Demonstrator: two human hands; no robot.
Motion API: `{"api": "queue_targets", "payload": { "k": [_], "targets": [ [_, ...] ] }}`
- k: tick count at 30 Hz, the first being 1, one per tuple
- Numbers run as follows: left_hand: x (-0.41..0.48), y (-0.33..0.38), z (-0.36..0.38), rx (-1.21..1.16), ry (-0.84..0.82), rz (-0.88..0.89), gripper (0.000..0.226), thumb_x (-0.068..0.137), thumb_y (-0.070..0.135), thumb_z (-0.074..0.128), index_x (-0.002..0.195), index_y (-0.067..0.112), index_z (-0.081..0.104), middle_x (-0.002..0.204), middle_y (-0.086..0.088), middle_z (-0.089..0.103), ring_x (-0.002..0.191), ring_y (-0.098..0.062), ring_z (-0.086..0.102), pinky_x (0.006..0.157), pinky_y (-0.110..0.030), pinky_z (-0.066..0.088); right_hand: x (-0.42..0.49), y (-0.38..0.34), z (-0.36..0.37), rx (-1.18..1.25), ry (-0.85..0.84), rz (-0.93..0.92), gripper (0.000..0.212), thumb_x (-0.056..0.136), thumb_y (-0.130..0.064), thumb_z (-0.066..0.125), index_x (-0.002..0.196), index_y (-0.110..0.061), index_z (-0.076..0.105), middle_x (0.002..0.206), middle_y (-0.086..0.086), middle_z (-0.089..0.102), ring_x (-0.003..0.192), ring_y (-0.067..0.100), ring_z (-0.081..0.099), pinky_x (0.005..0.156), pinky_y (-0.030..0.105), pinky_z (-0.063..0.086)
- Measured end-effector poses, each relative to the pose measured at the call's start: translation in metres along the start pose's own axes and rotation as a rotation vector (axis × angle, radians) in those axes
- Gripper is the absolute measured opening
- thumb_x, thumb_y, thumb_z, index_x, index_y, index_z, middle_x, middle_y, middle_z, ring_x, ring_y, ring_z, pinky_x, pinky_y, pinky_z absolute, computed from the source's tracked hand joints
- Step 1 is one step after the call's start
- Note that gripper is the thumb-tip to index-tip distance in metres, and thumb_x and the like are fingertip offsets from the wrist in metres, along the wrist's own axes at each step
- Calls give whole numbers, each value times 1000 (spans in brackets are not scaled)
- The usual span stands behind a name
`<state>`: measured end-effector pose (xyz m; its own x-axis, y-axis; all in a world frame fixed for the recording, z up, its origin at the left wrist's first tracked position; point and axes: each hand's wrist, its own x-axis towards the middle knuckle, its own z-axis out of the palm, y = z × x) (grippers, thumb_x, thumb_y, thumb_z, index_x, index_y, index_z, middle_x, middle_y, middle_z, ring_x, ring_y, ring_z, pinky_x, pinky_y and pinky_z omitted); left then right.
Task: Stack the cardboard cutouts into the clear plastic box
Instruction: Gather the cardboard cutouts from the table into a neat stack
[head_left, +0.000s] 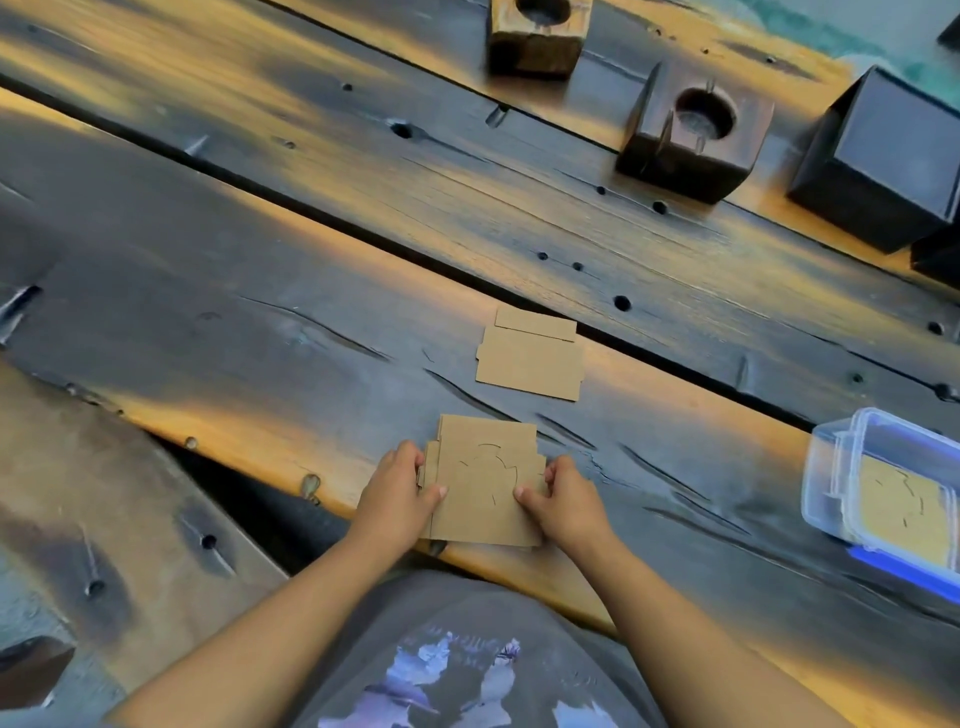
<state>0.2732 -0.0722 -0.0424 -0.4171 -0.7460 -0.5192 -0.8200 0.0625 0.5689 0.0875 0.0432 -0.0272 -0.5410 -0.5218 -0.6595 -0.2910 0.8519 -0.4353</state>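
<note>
A small stack of brown cardboard cutouts (485, 480) lies near the front edge of the wooden table. My left hand (397, 491) grips its left side and my right hand (563, 499) grips its right side, thumbs on top. A second pile of cardboard cutouts (530, 356) lies flat on the table a little farther away, untouched. The clear plastic box (831, 467) with blue trim stands at the right edge of the view, and cardboard lies flat inside it.
The table (260, 312) is made of dark, rough planks with gaps and knot holes. Two wooden blocks with round holes (693, 132) (537, 34) and a black cube (883, 161) stand at the far right. A blue lid (904, 569) lies under the box.
</note>
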Motion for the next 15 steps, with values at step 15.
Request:
{"api": "queue_targets", "payload": {
  "k": [15],
  "targets": [
    [7, -1, -5, -100, -92, -176, 76, 80, 40, 75, 141, 15, 36, 132, -6, 53, 119, -20, 55, 94, -35, 50, 4, -4, -5, 256, -52, 60, 37, 79, -40, 73, 102, -22, 49, 88, -9, 57, 79, 6, 55, 59, 26, 40]
  ]
}}
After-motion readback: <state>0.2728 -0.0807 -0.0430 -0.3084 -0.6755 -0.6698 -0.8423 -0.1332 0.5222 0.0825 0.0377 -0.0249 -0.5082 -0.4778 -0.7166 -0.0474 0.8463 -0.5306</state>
